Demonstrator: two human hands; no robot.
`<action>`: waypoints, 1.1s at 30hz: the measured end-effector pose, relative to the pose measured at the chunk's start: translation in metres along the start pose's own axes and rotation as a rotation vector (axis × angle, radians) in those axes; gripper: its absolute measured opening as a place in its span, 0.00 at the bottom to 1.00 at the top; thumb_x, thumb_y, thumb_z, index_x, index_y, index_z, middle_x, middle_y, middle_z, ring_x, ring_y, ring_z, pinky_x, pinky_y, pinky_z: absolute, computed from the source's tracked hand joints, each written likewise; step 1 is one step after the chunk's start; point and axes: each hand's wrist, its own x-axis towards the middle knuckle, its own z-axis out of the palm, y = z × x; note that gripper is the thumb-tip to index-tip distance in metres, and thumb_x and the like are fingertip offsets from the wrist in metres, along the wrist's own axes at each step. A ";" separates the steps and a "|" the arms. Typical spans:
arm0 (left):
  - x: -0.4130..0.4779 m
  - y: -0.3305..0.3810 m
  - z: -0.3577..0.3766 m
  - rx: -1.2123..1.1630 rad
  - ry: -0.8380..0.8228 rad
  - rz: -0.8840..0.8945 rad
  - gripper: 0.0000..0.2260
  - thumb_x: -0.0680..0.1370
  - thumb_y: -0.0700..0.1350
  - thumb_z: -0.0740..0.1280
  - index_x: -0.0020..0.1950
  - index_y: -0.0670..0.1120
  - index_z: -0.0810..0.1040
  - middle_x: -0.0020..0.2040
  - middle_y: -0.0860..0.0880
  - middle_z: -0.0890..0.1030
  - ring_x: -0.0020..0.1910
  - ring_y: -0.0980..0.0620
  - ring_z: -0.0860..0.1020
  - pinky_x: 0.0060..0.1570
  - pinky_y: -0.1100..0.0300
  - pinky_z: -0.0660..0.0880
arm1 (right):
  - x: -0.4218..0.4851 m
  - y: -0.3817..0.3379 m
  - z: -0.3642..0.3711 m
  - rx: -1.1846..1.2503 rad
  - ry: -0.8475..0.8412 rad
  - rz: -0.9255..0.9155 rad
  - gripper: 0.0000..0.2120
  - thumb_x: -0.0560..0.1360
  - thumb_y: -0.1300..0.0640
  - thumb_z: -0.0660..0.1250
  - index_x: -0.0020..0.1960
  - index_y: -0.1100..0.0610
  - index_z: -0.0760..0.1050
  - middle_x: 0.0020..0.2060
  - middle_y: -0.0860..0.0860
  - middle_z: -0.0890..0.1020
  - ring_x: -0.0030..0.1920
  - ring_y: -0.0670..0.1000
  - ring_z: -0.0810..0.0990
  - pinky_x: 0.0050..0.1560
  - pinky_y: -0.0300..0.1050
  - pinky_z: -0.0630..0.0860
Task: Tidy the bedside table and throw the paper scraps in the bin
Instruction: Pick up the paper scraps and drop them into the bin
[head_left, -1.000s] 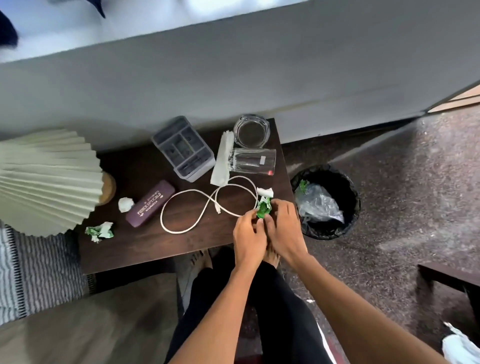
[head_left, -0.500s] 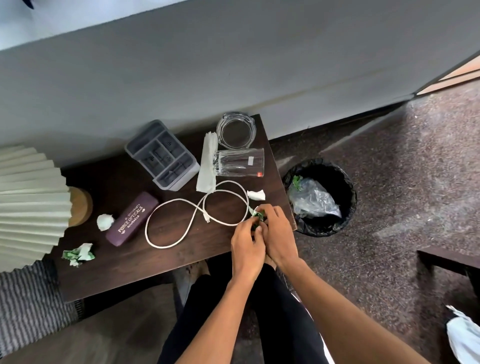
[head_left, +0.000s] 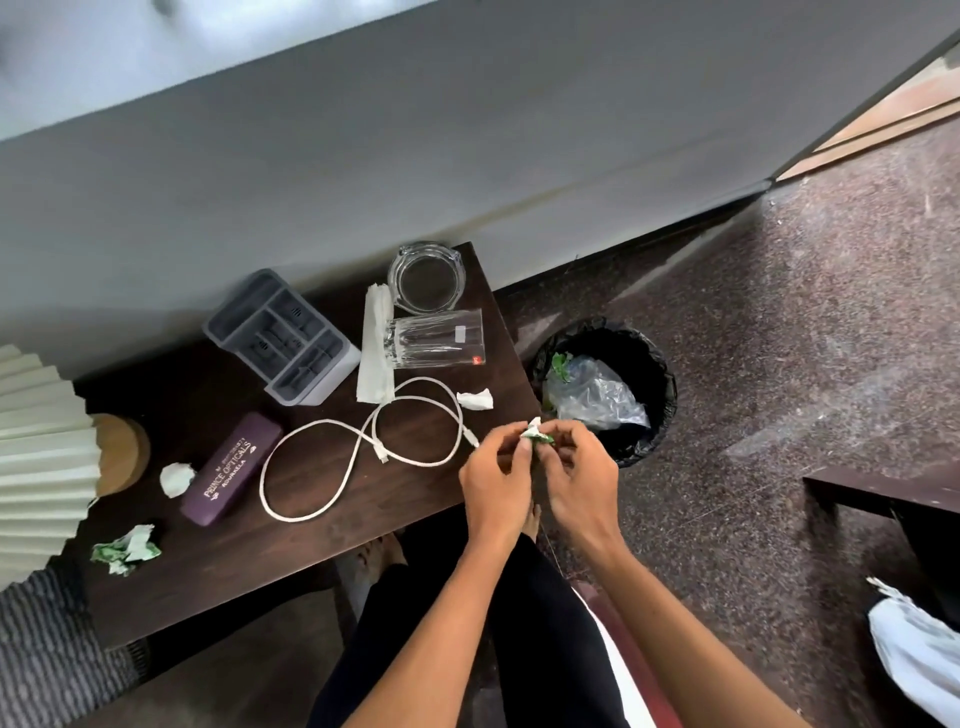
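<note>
A crumpled green-and-white paper scrap (head_left: 537, 434) is pinched between the fingertips of the left hand (head_left: 496, 480) and the right hand (head_left: 579, 478), both sets of fingers being curled round it. The scrap is held above the right front corner of the bedside table (head_left: 218, 395), near the bin (head_left: 660, 384), which is lined in black and set on the floor just beside the table.

A small white scrap (head_left: 475, 400) is seen on the table close to the hands, beside a looped white cable (head_left: 374, 441). Behind these, a glass tumbler (head_left: 434, 338) is laid on its side, with a glass ashtray (head_left: 427, 277), a folded tissue (head_left: 376, 345) and a grey organiser (head_left: 283, 335) nearby. Further left, a purple glasses case (head_left: 231, 470), another white scrap (head_left: 176, 479) and a second green-and-white scrap (head_left: 126, 550) are found near a pleated lamp (head_left: 41, 457).
</note>
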 end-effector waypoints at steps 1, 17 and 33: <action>0.002 0.004 0.008 -0.021 -0.024 -0.022 0.10 0.79 0.40 0.67 0.55 0.52 0.84 0.48 0.55 0.86 0.49 0.58 0.84 0.56 0.58 0.80 | 0.002 0.001 -0.006 0.021 0.025 0.026 0.07 0.78 0.61 0.68 0.53 0.51 0.78 0.48 0.45 0.83 0.48 0.43 0.82 0.51 0.42 0.81; 0.064 0.008 0.102 -0.120 -0.156 -0.360 0.06 0.81 0.45 0.65 0.49 0.54 0.80 0.42 0.54 0.84 0.50 0.51 0.84 0.60 0.48 0.79 | 0.119 0.066 -0.032 0.066 0.325 0.365 0.10 0.79 0.59 0.68 0.60 0.58 0.78 0.50 0.52 0.83 0.47 0.48 0.81 0.46 0.31 0.76; 0.046 0.031 0.041 -0.279 -0.091 -0.211 0.08 0.83 0.40 0.63 0.57 0.46 0.81 0.51 0.48 0.84 0.49 0.53 0.85 0.52 0.61 0.81 | 0.063 0.014 -0.011 0.086 0.176 0.097 0.05 0.79 0.57 0.69 0.55 0.53 0.80 0.45 0.44 0.83 0.47 0.37 0.81 0.46 0.26 0.74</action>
